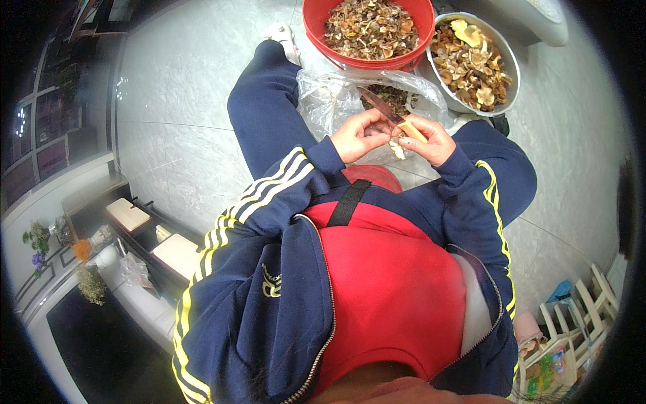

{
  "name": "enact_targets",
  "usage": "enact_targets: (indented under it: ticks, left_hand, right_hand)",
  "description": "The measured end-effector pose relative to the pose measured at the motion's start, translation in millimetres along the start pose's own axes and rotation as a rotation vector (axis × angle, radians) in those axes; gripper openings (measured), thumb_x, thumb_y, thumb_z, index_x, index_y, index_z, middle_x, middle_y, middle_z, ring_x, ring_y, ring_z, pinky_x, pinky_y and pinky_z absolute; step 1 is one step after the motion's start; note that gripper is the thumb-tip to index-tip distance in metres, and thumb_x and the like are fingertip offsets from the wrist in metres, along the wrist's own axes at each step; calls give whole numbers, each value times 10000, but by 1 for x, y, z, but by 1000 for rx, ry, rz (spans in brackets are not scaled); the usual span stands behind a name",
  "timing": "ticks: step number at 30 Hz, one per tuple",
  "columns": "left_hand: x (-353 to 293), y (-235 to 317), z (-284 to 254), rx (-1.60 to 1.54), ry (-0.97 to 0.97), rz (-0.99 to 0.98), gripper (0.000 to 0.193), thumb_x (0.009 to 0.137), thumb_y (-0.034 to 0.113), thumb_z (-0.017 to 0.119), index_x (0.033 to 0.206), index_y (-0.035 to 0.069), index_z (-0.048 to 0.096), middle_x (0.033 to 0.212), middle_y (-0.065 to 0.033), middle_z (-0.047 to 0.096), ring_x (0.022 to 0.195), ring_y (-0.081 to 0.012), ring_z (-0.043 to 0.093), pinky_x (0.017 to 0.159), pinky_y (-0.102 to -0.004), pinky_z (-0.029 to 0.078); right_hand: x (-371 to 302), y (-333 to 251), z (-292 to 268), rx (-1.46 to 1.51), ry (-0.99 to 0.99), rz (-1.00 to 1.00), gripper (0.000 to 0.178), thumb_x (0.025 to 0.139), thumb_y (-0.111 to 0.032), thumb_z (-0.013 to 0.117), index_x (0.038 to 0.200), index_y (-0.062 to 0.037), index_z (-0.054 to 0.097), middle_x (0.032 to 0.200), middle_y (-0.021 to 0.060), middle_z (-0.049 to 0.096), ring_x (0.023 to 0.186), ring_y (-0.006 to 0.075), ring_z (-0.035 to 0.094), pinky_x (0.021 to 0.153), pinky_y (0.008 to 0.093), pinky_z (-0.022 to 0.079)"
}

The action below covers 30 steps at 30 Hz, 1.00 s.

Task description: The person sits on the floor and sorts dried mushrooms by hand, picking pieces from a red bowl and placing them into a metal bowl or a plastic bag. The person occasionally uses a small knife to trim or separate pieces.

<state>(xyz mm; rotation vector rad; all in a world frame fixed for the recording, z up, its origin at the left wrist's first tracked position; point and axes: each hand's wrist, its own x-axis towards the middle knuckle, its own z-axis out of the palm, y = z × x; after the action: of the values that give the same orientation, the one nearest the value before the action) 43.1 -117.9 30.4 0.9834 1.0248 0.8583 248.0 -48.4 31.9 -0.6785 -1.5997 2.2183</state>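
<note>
Mushrooms trimmed over the bag

Knife (393, 118) sits clamped in our right hand (428, 140), its blade reaching across to our left hand (359, 135), whose fingers close on a small pale mushroom (398, 149). Both hands meet just above the plastic bag (333, 101), which catches dark trimmings. Beyond the bag, the red tub (316, 27) and metal bowl (508, 57) are both heaped, so we judge the work well along, with more to go.

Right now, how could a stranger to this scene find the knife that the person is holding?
Start at the round red plastic basin of brown mushrooms, at the top. Below it lies a clear plastic bag, and the two hands meet over it. The pale wooden-handled knife is in the right hand, its thin dark blade slanting toward the left hand.
</note>
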Motion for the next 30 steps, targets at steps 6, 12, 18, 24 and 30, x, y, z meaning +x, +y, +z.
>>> enact_targets:
  ticks: [6,12,18,24,30]
  left_hand:
    - [-1,2,-1,393,159,277,278,810,8,595,1087,21,577,1184,-125,531,1100,-221,510,866,-296,455]
    - [-2,9,-2,531,73,393,234,747,40,652,980,38,627,1048,-117,589,968,-271,558,814,-345,451]
    - [-4,15,4,561,84,418,227,719,82,694,938,51,641,874,-98,631,861,-265,584,776,-350,450]
    - [-3,16,7,578,90,399,189,740,90,687,914,40,635,863,-94,636,842,-257,596,784,-344,444]
    - [0,16,8,616,46,471,154,723,57,671,863,40,609,836,-92,613,833,-275,584,756,-359,446]
  right_hand:
    - [1,-1,-1,-48,1,2,173,860,-125,615,993,-15,608,935,14,570,886,95,537,781,247,430]
    - [3,3,-1,-101,66,-11,189,877,-146,593,1010,-13,594,932,9,569,884,94,533,787,239,422]
    - [4,6,-2,19,76,-44,206,893,-184,569,1030,-29,567,928,-2,559,889,75,507,787,247,416]
    - [5,8,-1,54,81,-45,205,896,-174,565,1051,-42,544,923,-13,541,872,66,497,775,229,407]
    - [5,10,-1,90,60,8,211,891,-192,570,1039,-44,545,921,-10,541,881,64,494,775,222,402]
